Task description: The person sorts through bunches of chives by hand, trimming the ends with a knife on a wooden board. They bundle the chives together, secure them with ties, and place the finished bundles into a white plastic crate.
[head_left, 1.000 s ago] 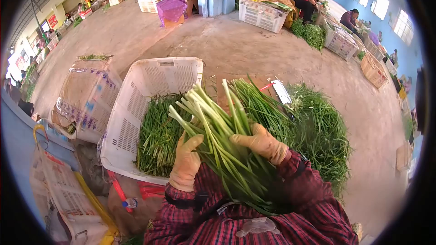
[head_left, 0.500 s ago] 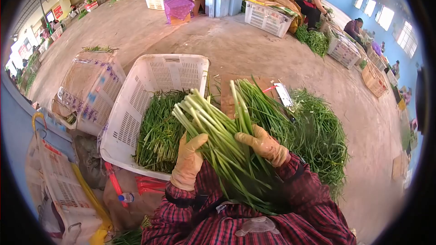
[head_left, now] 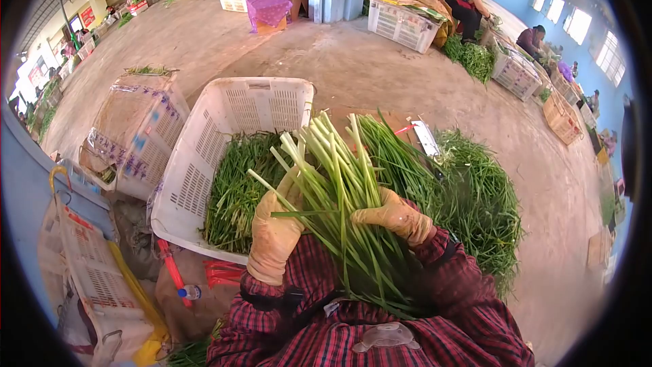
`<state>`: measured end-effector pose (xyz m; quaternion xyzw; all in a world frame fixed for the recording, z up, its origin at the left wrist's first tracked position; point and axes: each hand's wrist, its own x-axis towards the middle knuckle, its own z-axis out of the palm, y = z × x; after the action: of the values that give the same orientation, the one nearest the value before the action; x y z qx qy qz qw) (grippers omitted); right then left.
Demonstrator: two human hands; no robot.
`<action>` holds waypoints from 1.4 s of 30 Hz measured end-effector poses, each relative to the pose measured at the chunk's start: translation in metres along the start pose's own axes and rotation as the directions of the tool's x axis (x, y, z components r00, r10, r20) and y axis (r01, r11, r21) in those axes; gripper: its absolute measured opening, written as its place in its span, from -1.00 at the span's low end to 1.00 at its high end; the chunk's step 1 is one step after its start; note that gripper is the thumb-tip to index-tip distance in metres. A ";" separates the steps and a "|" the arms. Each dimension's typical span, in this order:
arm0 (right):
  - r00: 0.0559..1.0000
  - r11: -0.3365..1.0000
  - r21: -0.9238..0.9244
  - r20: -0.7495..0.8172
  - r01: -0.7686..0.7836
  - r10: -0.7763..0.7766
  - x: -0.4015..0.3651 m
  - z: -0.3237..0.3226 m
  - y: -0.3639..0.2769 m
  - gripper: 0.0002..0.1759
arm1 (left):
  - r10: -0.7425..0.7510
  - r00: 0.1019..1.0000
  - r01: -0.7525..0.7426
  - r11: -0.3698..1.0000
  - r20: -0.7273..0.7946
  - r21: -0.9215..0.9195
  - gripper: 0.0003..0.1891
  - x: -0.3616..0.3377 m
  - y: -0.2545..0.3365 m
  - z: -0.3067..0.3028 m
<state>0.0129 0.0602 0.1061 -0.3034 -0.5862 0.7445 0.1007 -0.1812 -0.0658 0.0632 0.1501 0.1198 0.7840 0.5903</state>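
A loose bunch of garlic chives [head_left: 343, 177], pale stem ends up and green leaves toward my body, is between my two gloved hands. My right hand [head_left: 397, 219] is closed around its right side, thumb across the front. On the left side, my left hand [head_left: 277, 228] is closed on the stems, its fingers partly hidden behind them. One loose stalk sticks out over that hand, and a leaf lies crosswise below. Behind my left hand, cut chives [head_left: 241, 190] fill part of a white plastic basket [head_left: 193, 187].
A chive pile [head_left: 482, 211] lies at the right, beside another bunch [head_left: 401, 156] and a white flat object [head_left: 426, 138]. Red strips [head_left: 224, 273] and a small bottle [head_left: 190, 292] are at lower left. A wrapped crate [head_left: 132, 129] stands beyond; co-workers [head_left: 468, 3] sit far right.
The stem ends have swung more upright and fanned apart. My left hand has shifted slightly left, with its fingers raised higher along the stems. A stalk now sticks out to the left.
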 end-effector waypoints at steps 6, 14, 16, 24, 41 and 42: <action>0.989 0.999 -0.031 0.145 0.016 -0.011 0.006 0.001 0.015 -0.46 | -0.019 1.000 0.020 0.973 -0.004 0.230 -0.20 -0.001 0.000 0.007; 0.891 0.993 -0.102 0.442 -0.067 0.105 0.017 -0.003 0.025 -0.31 | -0.086 0.993 0.063 0.967 0.084 0.248 -0.06 0.011 0.002 -0.002; 0.885 0.994 -0.083 0.455 -0.071 0.101 0.017 0.002 0.029 -0.29 | -0.100 0.992 0.065 0.927 0.076 0.369 0.02 0.014 -0.001 0.004; 0.891 0.748 -0.563 -0.044 0.352 -0.452 0.005 0.009 0.021 -0.37 | -0.091 0.994 0.105 0.954 -0.062 0.280 -0.26 0.018 0.005 -0.007; 0.981 0.959 0.206 -0.015 0.193 -0.194 0.023 0.007 -0.005 -0.68 | -0.165 0.986 0.158 0.958 0.008 0.240 -0.21 0.003 0.015 -0.005; 0.978 0.955 0.220 0.012 0.201 -0.209 0.021 0.005 -0.005 -0.68 | -0.181 0.983 0.180 0.968 -0.013 0.176 -0.25 0.002 0.015 -0.013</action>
<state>-0.0081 0.0684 0.1046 -0.2150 -0.5311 0.7949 0.1996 -0.2001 -0.0678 0.0568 0.1917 0.2011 0.7130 0.6438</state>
